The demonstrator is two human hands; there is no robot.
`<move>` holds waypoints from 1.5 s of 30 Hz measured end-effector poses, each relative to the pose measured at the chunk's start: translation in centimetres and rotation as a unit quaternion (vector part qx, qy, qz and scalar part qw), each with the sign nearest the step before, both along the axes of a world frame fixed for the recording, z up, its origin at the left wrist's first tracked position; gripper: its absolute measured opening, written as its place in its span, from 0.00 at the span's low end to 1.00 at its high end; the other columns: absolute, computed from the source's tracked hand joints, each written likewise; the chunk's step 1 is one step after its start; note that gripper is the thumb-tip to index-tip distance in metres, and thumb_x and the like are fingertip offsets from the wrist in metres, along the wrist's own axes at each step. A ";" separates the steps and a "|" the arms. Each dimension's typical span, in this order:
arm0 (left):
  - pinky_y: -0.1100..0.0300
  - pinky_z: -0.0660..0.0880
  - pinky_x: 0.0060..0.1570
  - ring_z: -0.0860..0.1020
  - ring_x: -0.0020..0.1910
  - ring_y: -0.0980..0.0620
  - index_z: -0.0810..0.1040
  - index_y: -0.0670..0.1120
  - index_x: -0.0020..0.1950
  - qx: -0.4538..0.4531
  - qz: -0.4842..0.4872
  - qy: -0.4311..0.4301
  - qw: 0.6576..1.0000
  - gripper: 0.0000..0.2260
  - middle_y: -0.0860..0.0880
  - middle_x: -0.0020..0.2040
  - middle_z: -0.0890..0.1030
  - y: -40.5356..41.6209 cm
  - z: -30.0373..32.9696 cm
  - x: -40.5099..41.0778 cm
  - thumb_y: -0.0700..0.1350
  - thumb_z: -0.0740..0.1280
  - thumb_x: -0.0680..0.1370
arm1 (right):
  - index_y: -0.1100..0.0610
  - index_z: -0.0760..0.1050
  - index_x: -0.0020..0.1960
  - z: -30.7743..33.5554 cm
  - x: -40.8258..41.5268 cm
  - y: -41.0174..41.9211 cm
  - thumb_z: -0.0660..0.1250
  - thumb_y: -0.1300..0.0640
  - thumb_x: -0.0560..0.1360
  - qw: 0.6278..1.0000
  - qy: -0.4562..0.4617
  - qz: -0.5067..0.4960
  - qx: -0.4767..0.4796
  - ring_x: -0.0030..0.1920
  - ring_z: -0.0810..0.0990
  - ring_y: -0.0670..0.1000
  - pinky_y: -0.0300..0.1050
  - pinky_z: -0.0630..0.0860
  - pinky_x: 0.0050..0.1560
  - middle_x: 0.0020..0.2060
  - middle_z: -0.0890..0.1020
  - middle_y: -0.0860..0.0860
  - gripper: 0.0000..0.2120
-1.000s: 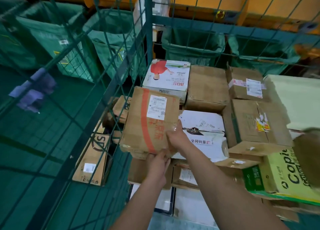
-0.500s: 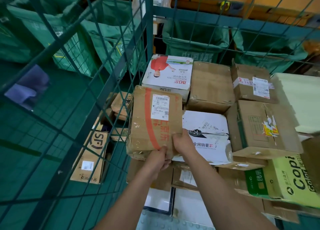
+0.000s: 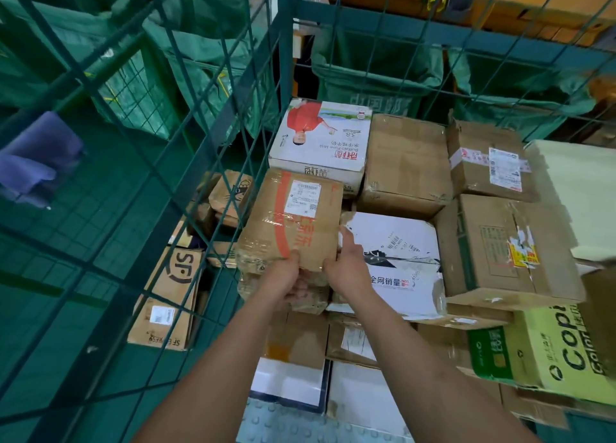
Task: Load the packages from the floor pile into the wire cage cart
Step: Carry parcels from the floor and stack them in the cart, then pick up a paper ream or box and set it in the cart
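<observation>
Green mesh walls of the wire cage cart (image 3: pixel 213 116) enclose stacked cartons as 2 hands place a taped brown package (image 3: pixel 293 219) on the pile; left hand (image 3: pixel 283 282) grips its near edge, right hand (image 3: pixel 346 266) its corner, index finger extended.

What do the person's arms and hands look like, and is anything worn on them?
Both forearms are bare as far as the view shows: no sleeves, no gloves. The left hand and the right hand show no ring, watch or band. Any sleeve would be out of view.
</observation>
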State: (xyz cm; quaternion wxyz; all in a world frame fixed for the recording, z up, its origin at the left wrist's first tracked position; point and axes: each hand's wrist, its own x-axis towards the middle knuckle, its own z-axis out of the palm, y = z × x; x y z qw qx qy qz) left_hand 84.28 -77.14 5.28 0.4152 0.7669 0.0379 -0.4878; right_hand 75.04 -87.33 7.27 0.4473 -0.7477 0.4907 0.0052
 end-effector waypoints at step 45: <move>0.58 0.69 0.41 0.74 0.42 0.49 0.76 0.49 0.45 -0.113 0.401 -0.044 0.908 0.04 0.46 0.46 0.77 37.5 4.3 -43.3 0.43 0.66 0.79 | 0.51 0.74 0.63 2.4 -34.3 31.9 0.64 0.52 0.84 0.919 -0.002 0.194 0.342 0.61 0.77 0.53 0.48 0.75 0.54 0.64 0.77 0.52 0.09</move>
